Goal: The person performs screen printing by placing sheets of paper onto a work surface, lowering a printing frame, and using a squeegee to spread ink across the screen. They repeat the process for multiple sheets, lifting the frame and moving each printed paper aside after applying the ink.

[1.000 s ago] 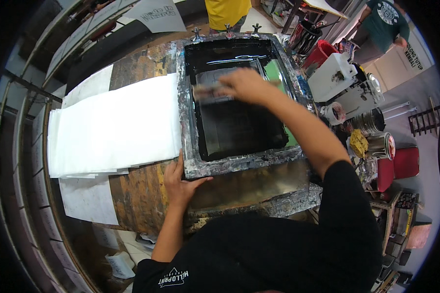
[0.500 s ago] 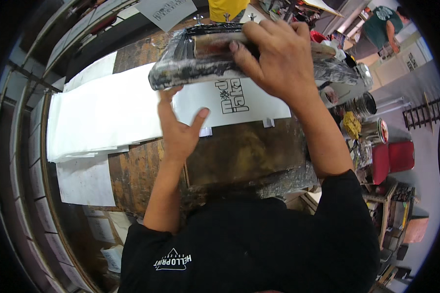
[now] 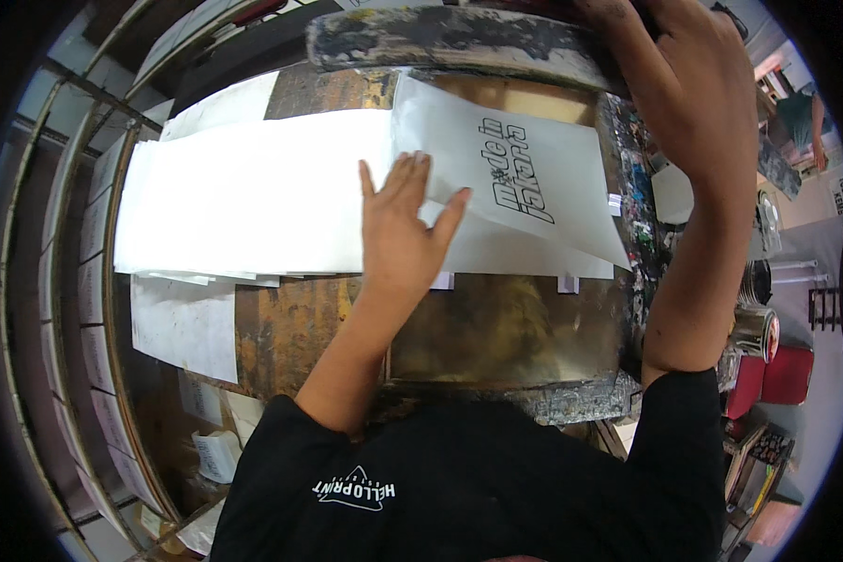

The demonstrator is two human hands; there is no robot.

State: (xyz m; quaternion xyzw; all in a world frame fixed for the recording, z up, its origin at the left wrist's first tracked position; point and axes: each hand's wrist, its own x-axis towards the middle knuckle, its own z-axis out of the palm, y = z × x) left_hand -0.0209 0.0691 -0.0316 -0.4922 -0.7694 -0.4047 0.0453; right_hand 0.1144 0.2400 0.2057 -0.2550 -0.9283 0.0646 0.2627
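Note:
My left hand (image 3: 403, 220) has its fingers spread flat over the seam between a stack of blank white paper (image 3: 253, 192) and a printed sheet (image 3: 459, 103). This thin sheet bears black outlined lettering and bows up off the printing board (image 3: 515, 328). At the upper right my right hand (image 3: 688, 84) curls at the end of the raised, ink-stained screen printing frame (image 3: 468, 42). Its fingertips are partly cut off by the picture's edge, and no squeegee can be made out there now.
Small white tabs (image 3: 569, 283) sit along the board's near edge. Metal racks (image 3: 94, 225) holding sheets run down the left. Ink cans (image 3: 757, 330) and a red chair (image 3: 785, 377) stand at right. Another person (image 3: 798, 120) is in the far right background.
The frame has risen away to the far edge with my right hand. My left hand has left its underside and come onto the paper. The printed sheet now lifts and slants.

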